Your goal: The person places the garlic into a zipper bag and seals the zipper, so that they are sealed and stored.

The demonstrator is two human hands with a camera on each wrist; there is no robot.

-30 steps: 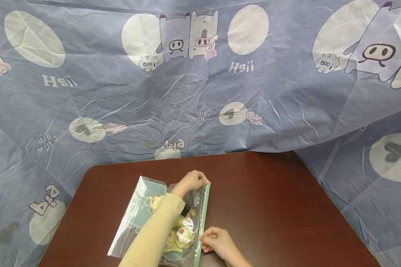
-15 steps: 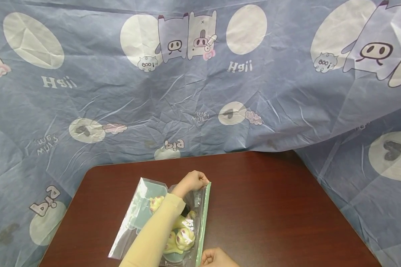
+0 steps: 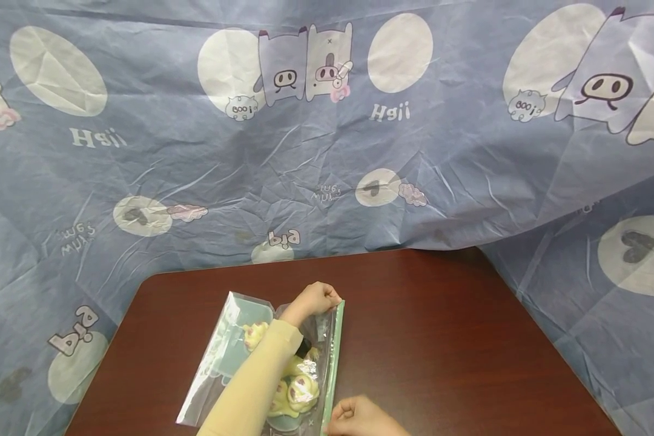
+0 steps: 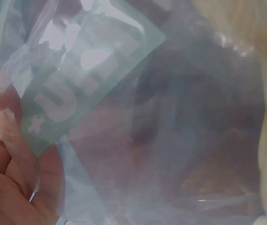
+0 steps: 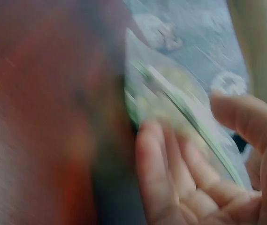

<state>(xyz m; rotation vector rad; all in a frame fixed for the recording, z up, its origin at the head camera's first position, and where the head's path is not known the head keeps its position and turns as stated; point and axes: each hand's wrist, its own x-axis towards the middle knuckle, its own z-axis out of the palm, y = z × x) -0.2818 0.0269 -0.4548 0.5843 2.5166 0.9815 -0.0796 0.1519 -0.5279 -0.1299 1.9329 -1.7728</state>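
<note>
A clear zip bag (image 3: 327, 330) with a green strip along its right edge lies on the table. Pale yellow lumpy pieces with pinkish marks (image 3: 302, 393) show inside it. My left hand (image 3: 317, 298) pinches the bag's far right corner; in the left wrist view its fingers (image 4: 11, 173) are seen through the film, beside a green printed corner of the bag. At the strip's near end is my right hand (image 3: 362, 416). The blurred right wrist view has the thumb (image 5: 241, 115) and fingers parted, with the bag's zip edge (image 5: 189, 112) between them.
The dark red-brown table (image 3: 441, 339) extends to the right of the bag. A blue cloth with cartoon prints (image 3: 283, 157) hangs behind the table and at both sides. The left sleeve (image 3: 256, 375) crosses over the bag and hides part of it.
My right hand has slid along the green strip toward the near end, then come back up slightly. The left hand keeps its hold at the far corner.
</note>
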